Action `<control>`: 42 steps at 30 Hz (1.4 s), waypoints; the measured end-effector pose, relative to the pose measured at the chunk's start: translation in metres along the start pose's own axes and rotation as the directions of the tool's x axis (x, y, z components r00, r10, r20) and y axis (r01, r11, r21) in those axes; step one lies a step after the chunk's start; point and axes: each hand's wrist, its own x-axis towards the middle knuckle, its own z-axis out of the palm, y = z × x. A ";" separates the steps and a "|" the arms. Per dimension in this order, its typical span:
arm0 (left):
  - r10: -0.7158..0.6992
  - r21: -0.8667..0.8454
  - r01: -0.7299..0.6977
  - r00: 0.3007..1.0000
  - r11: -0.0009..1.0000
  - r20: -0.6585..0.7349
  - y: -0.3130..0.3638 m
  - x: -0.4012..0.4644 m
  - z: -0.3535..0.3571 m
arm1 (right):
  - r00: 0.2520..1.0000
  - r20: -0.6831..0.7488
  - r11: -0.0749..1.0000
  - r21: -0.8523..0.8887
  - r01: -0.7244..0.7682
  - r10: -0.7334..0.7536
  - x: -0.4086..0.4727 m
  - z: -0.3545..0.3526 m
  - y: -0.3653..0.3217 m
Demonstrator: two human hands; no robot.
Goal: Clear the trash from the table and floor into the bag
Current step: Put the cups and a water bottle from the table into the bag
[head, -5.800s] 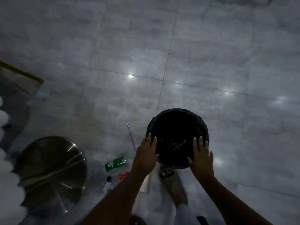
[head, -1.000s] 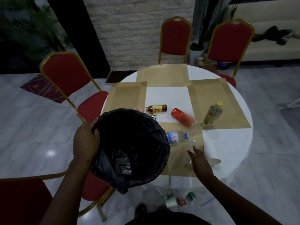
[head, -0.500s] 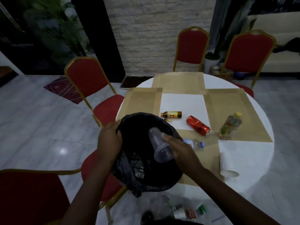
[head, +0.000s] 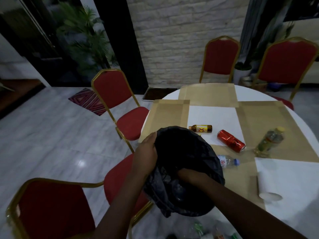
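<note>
Little can be read. The clear bottle (head: 227, 162), right of centre on the worktop (head: 215, 116), bears a white label with blue characters, perhaps Thai, too blurred to make out. The brown bottle's (head: 200, 128) yellow label and the red can (head: 231, 140) show marks, none legible.

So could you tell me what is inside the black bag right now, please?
The right hand reaches into the bag; its fingers are hidden. Below it sits a faint clear cup. Anything deeper is too dark to see.

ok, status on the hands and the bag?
Left hand gripping black bag rim. Right hand down inside the bag, grip unclear. Red can, brown bottle, water bottle still on table. Nothing blocking.
</note>
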 end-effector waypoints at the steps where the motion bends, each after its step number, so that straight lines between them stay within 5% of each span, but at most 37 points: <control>1: -0.005 0.004 0.005 1.000 1.000 0.009 -0.003 0.001 0.002 | 0.999 -0.037 0.999 0.032 0.029 -0.028 -0.003 -0.002 0.004; 4: -0.019 0.035 0.018 0.999 0.999 0.029 -0.011 0.002 0.010 | 0.934 -0.337 0.965 0.185 0.187 -0.117 -0.022 -0.005 0.018; 7: -0.021 0.041 0.019 0.999 0.999 0.035 -0.010 0.005 0.014 | 0.667 -0.745 0.930 0.262 0.258 0.025 -0.053 -0.005 0.046; 9: -0.015 0.034 0.013 0.999 0.999 0.039 -0.005 0.007 0.015 | 0.467 -0.877 0.947 0.240 0.216 0.116 -0.077 0.001 0.077; 11: 0.011 0.036 -0.012 0.999 0.999 0.040 0.000 0.011 0.014 | 0.362 -0.921 0.968 0.209 0.139 0.146 -0.094 0.012 0.109; 18: 0.037 0.066 -0.041 0.997 0.997 0.068 0.017 0.025 0.018 | 0.500 -0.795 0.934 0.231 -0.274 0.343 -0.125 0.082 0.200; 24: 0.057 0.096 -0.064 0.996 0.993 0.070 0.034 0.026 0.024 | 0.500 -0.583 0.755 0.357 -0.550 0.640 -0.138 0.118 0.244; 30: 0.035 0.091 -0.038 0.999 0.995 0.037 0.041 0.023 0.025 | 0.553 -0.484 0.734 0.405 -0.545 0.678 -0.123 0.124 0.265; 36: 0.018 0.105 -0.019 1.000 0.994 0.019 0.043 0.023 0.023 | 0.519 -0.479 0.701 0.566 -0.434 0.708 -0.117 0.125 0.272; 42: -0.031 0.112 0.029 0.999 0.993 0.016 0.043 0.021 0.023 | 0.285 -0.770 0.820 0.553 -0.147 0.571 -0.116 0.064 0.205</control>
